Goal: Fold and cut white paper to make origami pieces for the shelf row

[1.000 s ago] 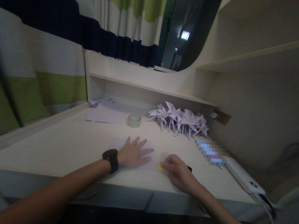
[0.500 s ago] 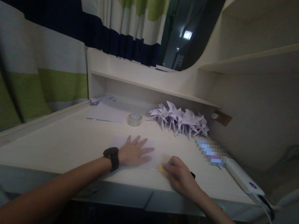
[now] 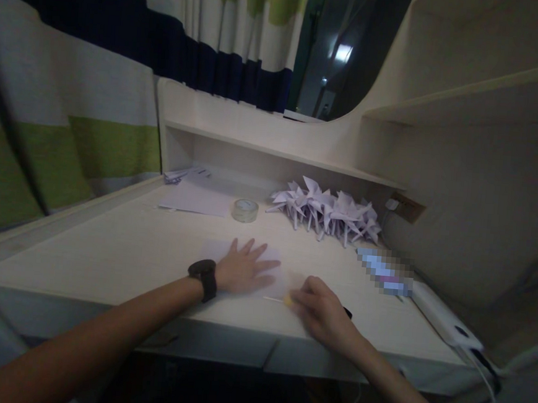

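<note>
My left hand (image 3: pixel 245 268) lies flat, fingers spread, on a pale sheet of paper (image 3: pixel 274 281) on the desk. A black watch sits on that wrist. To its right, my right hand (image 3: pixel 320 310) is closed around a small yellow-tipped tool (image 3: pixel 284 300) whose thin tip touches the paper's near right edge. A black part of the tool pokes out behind the hand.
A tape roll (image 3: pixel 245 210) and a pile of folded paper pinwheels (image 3: pixel 328 215) sit at the back of the desk (image 3: pixel 120 252). Loose sheets (image 3: pixel 197 199) lie back left. A white power strip (image 3: pixel 446 321) runs along the right. Striped curtains hang to the left.
The right hand has drawn the tool a little toward the near edge, and its thin tip now shows. The left hand has stayed flat on the sheet. The view has shifted slightly.
</note>
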{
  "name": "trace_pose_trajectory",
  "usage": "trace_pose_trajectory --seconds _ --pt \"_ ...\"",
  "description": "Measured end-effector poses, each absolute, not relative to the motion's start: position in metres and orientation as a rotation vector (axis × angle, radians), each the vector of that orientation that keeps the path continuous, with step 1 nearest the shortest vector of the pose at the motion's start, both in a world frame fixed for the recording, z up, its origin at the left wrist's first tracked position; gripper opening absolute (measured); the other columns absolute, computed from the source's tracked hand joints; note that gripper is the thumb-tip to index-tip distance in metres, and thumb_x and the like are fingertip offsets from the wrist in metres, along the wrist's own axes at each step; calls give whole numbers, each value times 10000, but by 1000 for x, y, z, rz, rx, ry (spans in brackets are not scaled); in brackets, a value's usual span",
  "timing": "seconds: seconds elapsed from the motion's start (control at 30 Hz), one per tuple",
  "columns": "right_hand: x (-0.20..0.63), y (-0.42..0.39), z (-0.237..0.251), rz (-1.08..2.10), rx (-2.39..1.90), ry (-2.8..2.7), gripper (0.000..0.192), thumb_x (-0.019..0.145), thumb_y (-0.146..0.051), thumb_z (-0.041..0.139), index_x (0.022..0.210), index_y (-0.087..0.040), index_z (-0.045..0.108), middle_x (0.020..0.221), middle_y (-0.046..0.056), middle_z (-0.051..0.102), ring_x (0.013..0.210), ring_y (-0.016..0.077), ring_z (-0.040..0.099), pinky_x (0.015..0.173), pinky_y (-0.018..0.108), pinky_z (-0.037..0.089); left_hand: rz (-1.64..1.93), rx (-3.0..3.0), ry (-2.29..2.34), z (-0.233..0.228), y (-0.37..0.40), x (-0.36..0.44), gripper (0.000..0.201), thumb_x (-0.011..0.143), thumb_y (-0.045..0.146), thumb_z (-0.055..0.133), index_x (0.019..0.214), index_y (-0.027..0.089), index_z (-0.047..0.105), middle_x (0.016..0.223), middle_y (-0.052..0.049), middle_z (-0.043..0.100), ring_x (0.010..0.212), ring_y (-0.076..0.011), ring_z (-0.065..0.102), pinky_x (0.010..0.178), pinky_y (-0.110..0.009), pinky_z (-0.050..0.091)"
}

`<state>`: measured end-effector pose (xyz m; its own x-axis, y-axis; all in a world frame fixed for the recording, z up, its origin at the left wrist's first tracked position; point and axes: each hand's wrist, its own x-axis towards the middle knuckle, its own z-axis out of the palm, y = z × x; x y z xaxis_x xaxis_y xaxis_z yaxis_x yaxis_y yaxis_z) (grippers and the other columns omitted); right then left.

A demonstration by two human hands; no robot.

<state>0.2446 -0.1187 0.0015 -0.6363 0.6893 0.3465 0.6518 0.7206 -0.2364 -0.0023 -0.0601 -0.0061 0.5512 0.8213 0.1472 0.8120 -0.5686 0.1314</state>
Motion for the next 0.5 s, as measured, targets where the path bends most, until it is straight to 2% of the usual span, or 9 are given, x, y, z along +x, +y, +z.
trace_pose_trajectory --seconds 0.17,0.5 --pt "237 -119 2 99 -1069 -2494 125 852 -110 522 780 -160 611 811 45 477 778 172 465 645 282 335 284 2726 1441 -5 -60 -2 618 864 726 180 1412 475 314 1552 -28 229 1389 -435 168 1018 -715 45" --pt "234 -127 4 87 -1064 -2496 139 849 -109 509 784 -157 622 811 57 484 771 179 468 646 287 351 293 2729 1422 -4 -61 -2 626 868 720 174 1413 454 329 1552 -56 227 1390 -430 167 1013 -711 53"
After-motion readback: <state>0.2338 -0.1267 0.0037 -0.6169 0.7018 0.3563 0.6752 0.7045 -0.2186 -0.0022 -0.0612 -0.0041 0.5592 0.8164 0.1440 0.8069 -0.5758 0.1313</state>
